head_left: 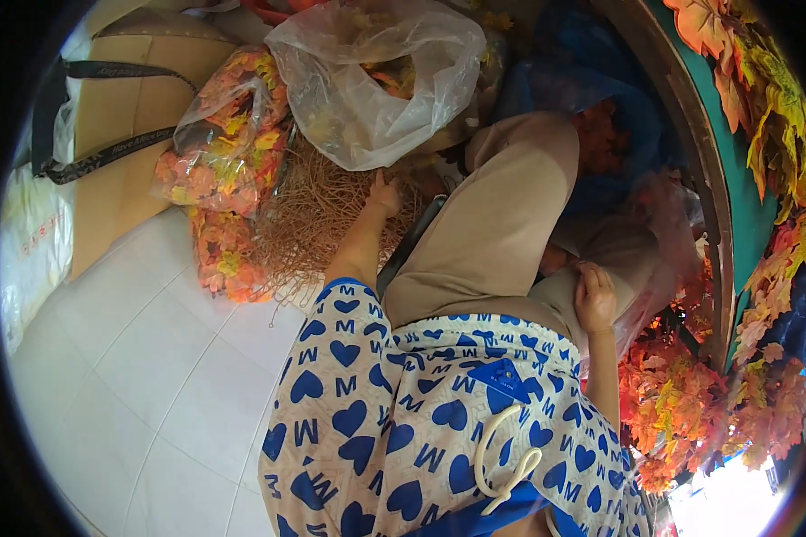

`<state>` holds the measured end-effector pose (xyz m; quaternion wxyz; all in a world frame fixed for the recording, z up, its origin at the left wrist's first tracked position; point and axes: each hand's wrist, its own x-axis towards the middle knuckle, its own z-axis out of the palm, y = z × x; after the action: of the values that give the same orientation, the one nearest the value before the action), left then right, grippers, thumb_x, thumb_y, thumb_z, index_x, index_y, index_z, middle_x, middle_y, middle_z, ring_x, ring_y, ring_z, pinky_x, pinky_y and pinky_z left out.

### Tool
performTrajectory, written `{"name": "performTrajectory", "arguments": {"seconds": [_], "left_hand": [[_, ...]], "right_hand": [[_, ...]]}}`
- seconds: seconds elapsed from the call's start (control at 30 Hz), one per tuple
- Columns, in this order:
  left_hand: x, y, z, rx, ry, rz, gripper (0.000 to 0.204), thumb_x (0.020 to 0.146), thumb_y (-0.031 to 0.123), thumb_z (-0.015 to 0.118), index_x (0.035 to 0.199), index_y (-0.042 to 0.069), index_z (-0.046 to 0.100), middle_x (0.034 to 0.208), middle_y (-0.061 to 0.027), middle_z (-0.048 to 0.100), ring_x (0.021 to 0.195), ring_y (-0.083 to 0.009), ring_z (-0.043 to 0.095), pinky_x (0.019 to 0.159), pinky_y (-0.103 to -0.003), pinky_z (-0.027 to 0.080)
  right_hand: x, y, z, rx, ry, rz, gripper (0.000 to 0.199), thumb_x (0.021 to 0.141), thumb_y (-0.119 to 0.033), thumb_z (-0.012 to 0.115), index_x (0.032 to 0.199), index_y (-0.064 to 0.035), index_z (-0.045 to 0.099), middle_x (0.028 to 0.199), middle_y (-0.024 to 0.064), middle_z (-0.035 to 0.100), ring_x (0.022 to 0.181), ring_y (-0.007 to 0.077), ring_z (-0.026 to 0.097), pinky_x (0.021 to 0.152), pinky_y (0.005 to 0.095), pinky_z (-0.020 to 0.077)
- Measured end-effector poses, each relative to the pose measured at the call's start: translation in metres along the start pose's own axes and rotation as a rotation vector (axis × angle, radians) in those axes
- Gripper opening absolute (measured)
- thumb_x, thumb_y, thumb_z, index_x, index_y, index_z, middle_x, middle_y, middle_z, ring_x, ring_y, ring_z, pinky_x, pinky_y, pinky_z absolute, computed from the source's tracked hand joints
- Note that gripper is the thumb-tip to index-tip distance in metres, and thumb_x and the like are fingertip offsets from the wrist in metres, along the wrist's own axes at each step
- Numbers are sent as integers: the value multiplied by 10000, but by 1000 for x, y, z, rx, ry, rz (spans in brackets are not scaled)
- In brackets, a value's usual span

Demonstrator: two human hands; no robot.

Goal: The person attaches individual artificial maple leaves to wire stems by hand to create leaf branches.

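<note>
My left hand [385,193] reaches forward over a tangled heap of thin brown stems [309,215], just below the near edge of a clear plastic bag [322,89]. One finger of it points forward; the others show poorly, and I see nothing held. My right hand [594,297] lies on my bent leg in beige trousers, fingers lightly curved and holding nothing. Orange and yellow artificial leaves [398,80] show through the mouth of the clear bag. Left of the stems stands another clear bag packed with artificial maple leaves [228,148].
A cardboard box [116,134] with a black strap stands at the left on white floor tiles [152,358]. At the right rises a curved brown-edged board [712,179], with artificial leaf garlands [690,403] beside it. A blue plastic bag [582,85] lies beyond my legs.
</note>
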<state>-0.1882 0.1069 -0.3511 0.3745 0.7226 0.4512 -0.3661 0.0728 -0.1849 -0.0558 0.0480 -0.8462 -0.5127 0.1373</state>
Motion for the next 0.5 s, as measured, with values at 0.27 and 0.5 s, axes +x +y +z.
{"name": "performTrajectory", "arguments": {"seconds": [0.27, 0.5], "left_hand": [[33, -37, 4, -105, 105, 6, 459, 790, 167, 612, 1207, 4, 512, 1128, -235, 571, 1054, -361, 556, 886, -396, 464], [-56, -19, -98, -157, -520, 94, 214, 809, 93, 527, 968, -32, 596, 826, -173, 623, 783, -236, 623, 594, -358, 489]], "right_hand": [[1, 0, 5, 22, -16, 9, 192, 751, -8, 567, 934, -40, 617, 961, 116, 622, 884, 297, 598, 790, 368, 490], [0, 16, 10, 150, 28, 30, 181, 766, 4, 560, 930, -32, 628, 947, 131, 632, 874, 316, 605, 790, 369, 493]]}}
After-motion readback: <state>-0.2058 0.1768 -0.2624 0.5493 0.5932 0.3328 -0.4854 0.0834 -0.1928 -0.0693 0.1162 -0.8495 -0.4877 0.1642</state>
